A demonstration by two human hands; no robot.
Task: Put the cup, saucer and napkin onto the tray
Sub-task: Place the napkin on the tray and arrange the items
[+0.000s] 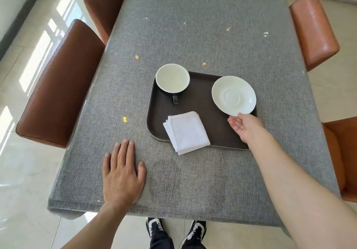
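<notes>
A dark brown tray (195,102) lies on the grey tablecloth. At the tray's far left corner stands a black cup (172,79) with a white inside, handle toward me. A folded white napkin (186,132) lies at the tray's near edge, one corner hanging over it. At the tray's right side, the white saucer (233,95) is tilted, and my right hand (245,128) grips its near rim with the thumb on top. My left hand (122,173) lies flat on the cloth near the table's front edge, fingers apart, holding nothing.
The table (193,191) is covered with grey cloth marked by small yellow specks. Brown leather chairs (59,86) stand along the left side, orange ones (314,30) along the right. My shoes (174,229) show below the front edge.
</notes>
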